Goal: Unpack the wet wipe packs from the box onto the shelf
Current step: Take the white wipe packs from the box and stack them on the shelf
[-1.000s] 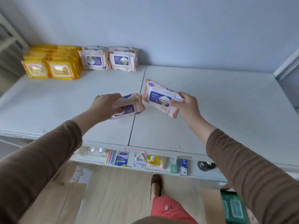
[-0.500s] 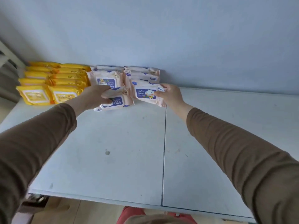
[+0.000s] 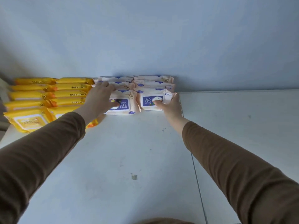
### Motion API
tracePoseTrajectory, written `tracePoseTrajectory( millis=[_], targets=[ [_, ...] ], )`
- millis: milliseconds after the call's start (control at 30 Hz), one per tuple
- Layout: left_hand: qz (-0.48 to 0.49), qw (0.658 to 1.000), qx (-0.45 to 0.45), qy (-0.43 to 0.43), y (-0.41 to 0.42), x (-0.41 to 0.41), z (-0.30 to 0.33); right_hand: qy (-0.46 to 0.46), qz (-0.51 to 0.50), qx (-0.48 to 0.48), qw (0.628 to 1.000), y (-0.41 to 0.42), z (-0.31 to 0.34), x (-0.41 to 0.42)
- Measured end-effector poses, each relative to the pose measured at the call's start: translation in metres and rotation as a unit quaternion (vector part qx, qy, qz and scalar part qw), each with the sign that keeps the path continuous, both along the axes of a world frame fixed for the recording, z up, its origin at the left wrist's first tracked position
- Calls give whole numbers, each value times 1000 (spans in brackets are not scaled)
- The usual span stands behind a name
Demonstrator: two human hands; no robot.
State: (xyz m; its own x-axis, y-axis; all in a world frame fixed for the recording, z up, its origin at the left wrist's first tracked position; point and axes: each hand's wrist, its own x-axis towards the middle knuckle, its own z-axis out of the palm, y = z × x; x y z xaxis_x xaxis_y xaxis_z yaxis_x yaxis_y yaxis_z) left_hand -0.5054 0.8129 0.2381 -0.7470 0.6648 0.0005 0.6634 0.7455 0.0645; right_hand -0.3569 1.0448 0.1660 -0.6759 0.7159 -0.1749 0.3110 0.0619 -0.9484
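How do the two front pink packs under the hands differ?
The left pink wipe pack has its purple label upside down; the right pink wipe pack reads upright. The left hand lies across the left pack, while the right hand grips the right pack's corner. Both look alike and sit on the white shelf.

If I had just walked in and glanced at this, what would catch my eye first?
Probably the bright yellow packs stacked at the shelf's back left, against the pale wall. Next to them, the two hands: the left hand lies on a pink baby-wipes pack, the right hand holds its neighbour, both in front of the pink row. The white shelf in front is scuffed.
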Motion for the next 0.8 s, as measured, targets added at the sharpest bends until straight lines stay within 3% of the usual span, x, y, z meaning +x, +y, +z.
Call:
tracePoseTrajectory(
  millis=[267,433,633,800],
  targets=[
    [22,997,-28,68,10,10,-3,-75,-1,63,995,2,9,-1],
    [-68,989,60,118,28,48,-7,-125,0,159,979,15,16,57],
    [-189,978,88,-6,110,153,-14,-148,18,281,948,44,32,201],
    [-279,955,79,-61,178,276,-20,-190,-11,320,928,63,38,345]
  ],
)
